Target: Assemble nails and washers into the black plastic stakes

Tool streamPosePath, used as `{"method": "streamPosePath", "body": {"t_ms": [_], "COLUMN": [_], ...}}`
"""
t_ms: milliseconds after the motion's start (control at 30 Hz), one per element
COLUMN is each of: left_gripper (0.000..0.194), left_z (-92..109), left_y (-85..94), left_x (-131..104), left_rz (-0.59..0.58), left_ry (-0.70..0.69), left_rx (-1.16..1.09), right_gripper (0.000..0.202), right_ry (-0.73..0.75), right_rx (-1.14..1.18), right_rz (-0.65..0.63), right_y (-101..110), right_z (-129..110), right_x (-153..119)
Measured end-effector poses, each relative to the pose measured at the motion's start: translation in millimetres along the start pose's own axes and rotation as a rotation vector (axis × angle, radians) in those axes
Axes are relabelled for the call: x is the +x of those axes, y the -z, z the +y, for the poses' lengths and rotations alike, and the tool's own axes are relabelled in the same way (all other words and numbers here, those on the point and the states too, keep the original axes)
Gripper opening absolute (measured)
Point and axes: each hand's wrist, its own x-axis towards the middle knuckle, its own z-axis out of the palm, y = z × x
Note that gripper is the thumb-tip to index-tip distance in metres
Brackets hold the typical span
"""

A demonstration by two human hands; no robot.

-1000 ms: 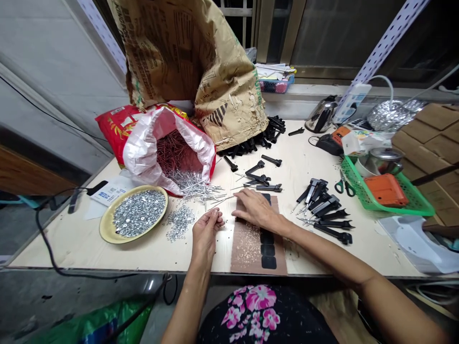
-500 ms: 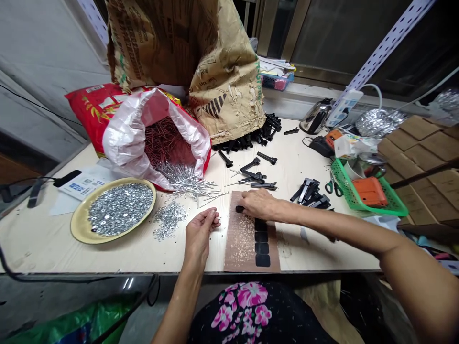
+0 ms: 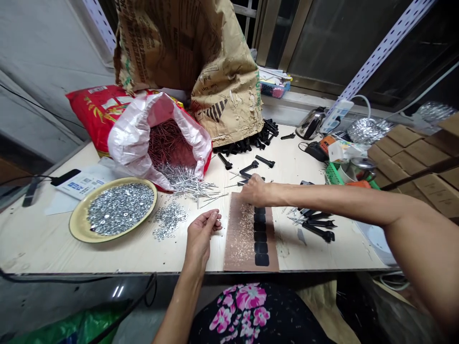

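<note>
My right hand (image 3: 256, 191) is closed at the far end of a brown board (image 3: 234, 263), beside loose black plastic pieces (image 3: 249, 167) with thin metal pins. Whatever its fingers hold is hidden behind the hand. A row of black square pads (image 3: 261, 236) lies along the board's right side, with pale crumbs (image 3: 244, 239) scattered to their left. My left hand (image 3: 203, 231) hovers left of the board, thumb pressed against curled fingers; anything between them is too small to make out. Small metal washers (image 3: 169, 220) lie in a loose heap left of it.
A yellow dish (image 3: 77, 229) full of washers stands at the left. Behind it, an open red and white sack (image 3: 125, 138) spills nails (image 3: 186, 181). More black pieces (image 3: 319, 224) lie at right. A paper sack (image 3: 229, 105), kettle (image 3: 311, 122) and cardboard boxes (image 3: 426, 162) stand farther back.
My right hand has moved slightly away from me towards the loose black pieces. More of the pad row shows, and the right forearm now crosses farther up. My left hand has barely moved.
</note>
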Motion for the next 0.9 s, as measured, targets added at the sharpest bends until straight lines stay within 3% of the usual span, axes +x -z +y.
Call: {"method": "streamPosePath", "body": {"t_ms": [167, 300, 567, 667, 767, 900], "left_gripper": [0.041, 0.042, 0.033, 0.022, 0.015, 0.017], "left_z": [-2, -1, 1, 9, 18, 19], "left_y": [-0.8, -0.6, -12.2, -20.9, -28.7, -36.8], "left_x": [-3, -3, -7, -14, -21, -26], "left_rz": [-0.019, -0.043, -0.098, -0.293, -0.554, -0.651], "left_ry": [0.013, 0.019, 0.002, -0.138, -0.333, -0.587], "left_rx": [-0.004, -0.004, 0.074, 0.257, 0.529, 0.811], "right_gripper": [0.025, 0.036, 0.037, 0.054, 0.046, 0.044], "right_ry": [-0.067, 0.019, -0.078, 0.045, 0.117, 0.199], "right_rx": [-0.164, -0.132, -0.108, 0.058, 0.243, 0.675], "right_rz": [-0.047, -0.06, -0.007, -0.083, -0.145, -0.259], "right_y": [3, -3, -16, -13, -7, -2], "right_z": [0, 5, 19, 20, 24, 33], "right_x": [-14, -24, -19, -15, -11, -11]}}
